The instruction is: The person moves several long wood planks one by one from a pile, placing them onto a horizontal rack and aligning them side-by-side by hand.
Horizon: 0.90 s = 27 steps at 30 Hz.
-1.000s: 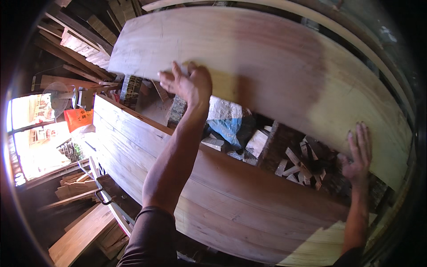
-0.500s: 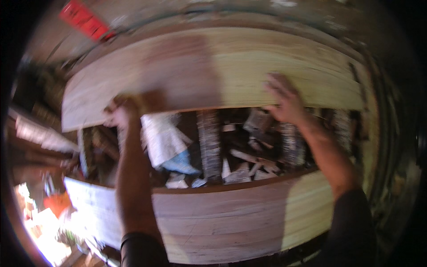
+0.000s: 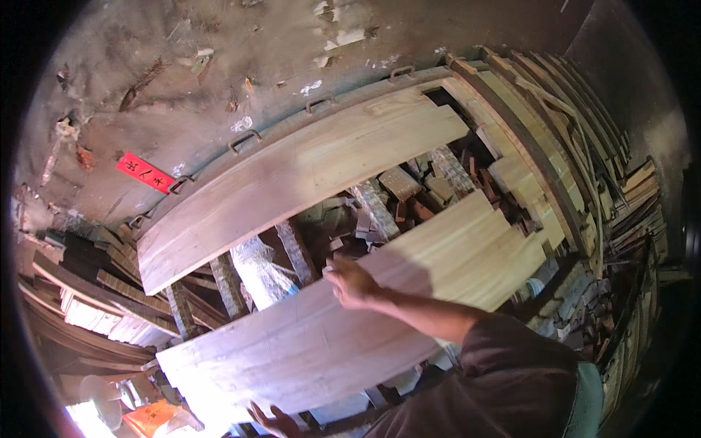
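Note:
Two wide, pale wooden boards lie side by side across dark supports. The nearer board runs from lower left to upper right. My right hand is closed at its far edge, fingers curled against the wood. At its near edge, low in the picture, is my left hand, its visible fingers apart and the rest cut off by the frame. Beyond a gap rests the farther board, with neither hand touching it.
Rough supports cross the gap, with wood offcuts and a white plastic bag below. Long strips lean at the right. A stained wall bearing a red paper strip stands behind, and stacked planks lie left.
Both hands have left the farther board and come back to the nearer one, the right to its far edge, the left to its near edge. The view has turned and shows more wall.

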### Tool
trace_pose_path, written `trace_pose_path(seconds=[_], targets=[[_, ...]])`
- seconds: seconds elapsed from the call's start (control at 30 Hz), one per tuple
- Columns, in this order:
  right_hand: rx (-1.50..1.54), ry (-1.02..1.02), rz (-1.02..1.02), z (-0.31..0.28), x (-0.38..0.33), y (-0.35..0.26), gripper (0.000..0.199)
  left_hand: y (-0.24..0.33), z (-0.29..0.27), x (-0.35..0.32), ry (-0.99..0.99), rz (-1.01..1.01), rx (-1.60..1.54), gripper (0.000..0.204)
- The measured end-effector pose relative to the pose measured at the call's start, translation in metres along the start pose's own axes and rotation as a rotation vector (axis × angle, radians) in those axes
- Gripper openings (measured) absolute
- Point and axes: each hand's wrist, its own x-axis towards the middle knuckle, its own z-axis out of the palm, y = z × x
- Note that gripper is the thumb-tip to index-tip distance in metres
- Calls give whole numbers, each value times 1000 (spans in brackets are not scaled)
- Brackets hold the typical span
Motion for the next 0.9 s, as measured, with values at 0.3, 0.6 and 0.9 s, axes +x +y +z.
trace_pose_path(seconds=[0.3,0.6,0.9], targets=[[61,-300,136,-43,-312,-132,52,-40,-164,-315,-324,-1208,-508,53],[-167,-286,69,-82,-334,-149,48,19,-249,-317,-649,-695,-278,59],[-42,-600,-119,17,-397,-379,49,-220,-330,-454,-20,-1297,-161,68]])
